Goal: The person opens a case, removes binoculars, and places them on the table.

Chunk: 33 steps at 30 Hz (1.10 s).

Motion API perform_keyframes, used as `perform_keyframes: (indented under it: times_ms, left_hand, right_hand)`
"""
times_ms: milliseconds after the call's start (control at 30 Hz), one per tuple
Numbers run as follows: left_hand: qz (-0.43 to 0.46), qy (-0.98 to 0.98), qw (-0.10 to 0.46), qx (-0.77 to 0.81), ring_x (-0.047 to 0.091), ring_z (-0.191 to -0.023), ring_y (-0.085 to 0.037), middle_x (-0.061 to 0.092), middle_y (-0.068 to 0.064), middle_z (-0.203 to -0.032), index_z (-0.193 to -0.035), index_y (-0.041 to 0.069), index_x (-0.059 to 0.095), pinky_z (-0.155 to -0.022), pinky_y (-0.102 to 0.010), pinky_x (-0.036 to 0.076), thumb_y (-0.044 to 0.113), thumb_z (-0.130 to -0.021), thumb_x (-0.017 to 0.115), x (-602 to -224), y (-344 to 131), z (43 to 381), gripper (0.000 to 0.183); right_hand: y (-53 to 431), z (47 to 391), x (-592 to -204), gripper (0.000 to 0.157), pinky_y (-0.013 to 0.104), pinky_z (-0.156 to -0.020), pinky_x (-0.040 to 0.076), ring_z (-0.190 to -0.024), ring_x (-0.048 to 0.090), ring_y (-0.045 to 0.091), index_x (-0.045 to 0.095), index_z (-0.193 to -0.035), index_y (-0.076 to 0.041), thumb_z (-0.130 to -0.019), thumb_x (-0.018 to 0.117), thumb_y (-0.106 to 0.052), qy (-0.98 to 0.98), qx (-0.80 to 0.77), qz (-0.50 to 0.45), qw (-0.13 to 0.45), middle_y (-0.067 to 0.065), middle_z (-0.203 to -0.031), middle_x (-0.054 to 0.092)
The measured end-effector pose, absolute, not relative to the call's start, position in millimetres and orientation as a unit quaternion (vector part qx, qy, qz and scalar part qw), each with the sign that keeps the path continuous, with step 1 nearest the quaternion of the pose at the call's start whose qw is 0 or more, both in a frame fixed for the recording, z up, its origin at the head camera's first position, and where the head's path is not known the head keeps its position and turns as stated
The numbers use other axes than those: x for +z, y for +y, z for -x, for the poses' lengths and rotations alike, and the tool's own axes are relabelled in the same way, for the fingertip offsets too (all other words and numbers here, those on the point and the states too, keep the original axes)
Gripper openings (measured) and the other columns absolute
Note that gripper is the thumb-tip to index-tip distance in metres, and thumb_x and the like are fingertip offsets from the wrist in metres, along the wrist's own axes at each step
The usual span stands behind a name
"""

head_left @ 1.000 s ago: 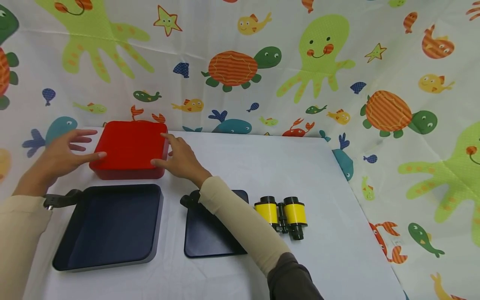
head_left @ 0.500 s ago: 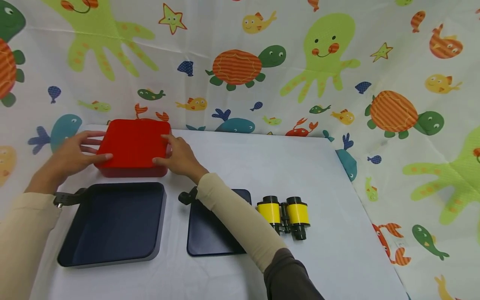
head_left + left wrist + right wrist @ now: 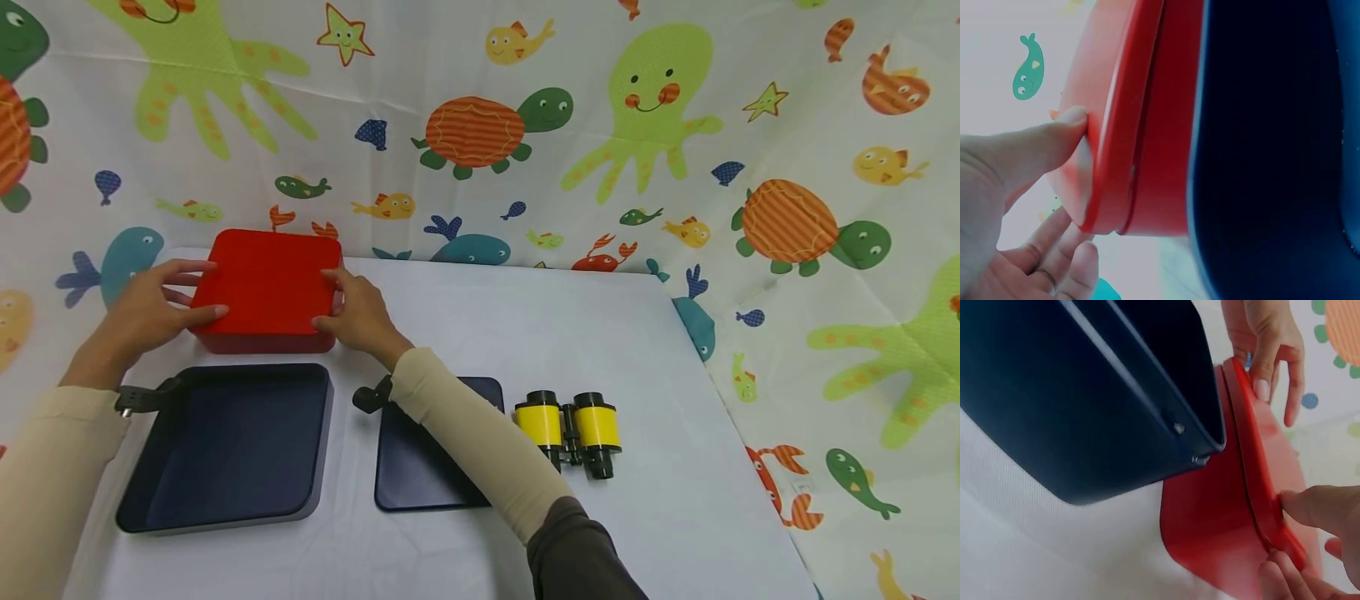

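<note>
A red box with a red lid stands at the table's back left. My left hand holds the lid's left side, thumb on top and fingers by the edge. On the opposite side my right hand grips the lid, its thumb on the top near the front corner. In the left wrist view a dark seam runs between the lid and the box wall. The right wrist view shows the right thumb on the lid and fingertips below its rim. The box's inside is hidden.
An open navy box, its inside facing up, lies in front of the red one. A flat navy lid lies right of it, partly under my right forearm. Yellow and black binoculars stand further right. A printed curtain hangs behind.
My left hand has closed in on the lid's left side, where it was reaching earlier. The lid's back edge has risen slightly. The whole view has shifted a little.
</note>
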State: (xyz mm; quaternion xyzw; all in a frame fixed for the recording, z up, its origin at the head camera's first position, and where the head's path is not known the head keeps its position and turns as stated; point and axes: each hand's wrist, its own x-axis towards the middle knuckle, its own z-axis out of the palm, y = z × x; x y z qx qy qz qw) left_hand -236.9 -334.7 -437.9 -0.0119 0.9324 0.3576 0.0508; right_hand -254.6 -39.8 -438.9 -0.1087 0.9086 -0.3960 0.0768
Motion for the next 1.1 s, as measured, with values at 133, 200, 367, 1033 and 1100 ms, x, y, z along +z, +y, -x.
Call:
perform_keyframes:
  times_ms: [133, 200, 367, 1033, 1100]
  left_hand:
    - [0.017, 0.936, 0.036, 0.349, 0.045, -0.127, -0.06, 0.038, -0.039, -0.158, -0.166, 0.008, 0.031, -0.086, -0.069, 0.06, 0.047, -0.095, 0.077, -431.4, -330.5, 233.1, 0.094]
    - [0.018, 0.937, 0.028, 0.348, 0.046, -0.126, -0.06, 0.039, -0.039, -0.156, -0.166, 0.008, 0.033, -0.08, -0.065, 0.062, 0.047, -0.095, 0.077, -427.2, -328.4, 231.1, 0.092]
    - [0.013, 0.936, 0.013, 0.35, 0.047, -0.125, -0.059, 0.042, -0.038, -0.154, -0.165, 0.01, 0.037, -0.064, -0.038, 0.06, 0.046, -0.095, 0.078, -416.7, -320.2, 227.8, 0.088]
    - [-0.074, 0.929, -0.018, 0.361, 0.063, -0.11, -0.049, 0.055, -0.032, -0.144, -0.159, 0.009, 0.047, -0.063, -0.008, 0.047, 0.029, -0.09, 0.087, -404.0, -246.0, 233.5, 0.083]
    - [-0.084, 0.927, -0.016, 0.365, 0.064, -0.109, -0.05, 0.056, -0.032, -0.142, -0.158, 0.009, 0.048, -0.064, -0.009, 0.048, 0.029, -0.09, 0.086, -403.4, -236.5, 234.5, 0.081]
  right_hand:
    - [-36.0, 250.6, -433.6, 0.076, 0.013, -0.078, 0.058, -0.093, 0.059, 0.006, 0.051, -0.156, -0.031, -0.089, 0.087, -0.024, 0.9, -0.418, 0.106, 0.071, -0.004, -0.141, 0.063]
    - [-32.1, 248.5, -430.2, 0.075, 0.013, -0.074, 0.058, -0.088, 0.061, 0.006, 0.053, -0.156, -0.029, -0.089, 0.087, -0.023, 0.892, -0.434, 0.106, 0.07, -0.001, -0.141, 0.064]
    - [-18.9, 245.8, -424.3, 0.073, 0.012, -0.071, 0.058, -0.082, 0.064, 0.005, 0.055, -0.155, -0.025, -0.09, 0.087, -0.022, 0.879, -0.46, 0.108, 0.067, 0.0, -0.144, 0.064]
    - [63.6, 235.1, -426.9, 0.076, 0.025, -0.076, 0.064, -0.084, 0.072, 0.01, 0.054, -0.156, -0.025, -0.089, 0.089, -0.022, 0.864, -0.498, 0.067, 0.028, 0.002, -0.143, 0.066]
    - [73.1, 235.1, -429.0, 0.075, 0.027, -0.076, 0.065, -0.085, 0.072, 0.011, 0.055, -0.156, -0.024, -0.089, 0.089, -0.022, 0.865, -0.497, 0.063, 0.022, 0.002, -0.143, 0.066]
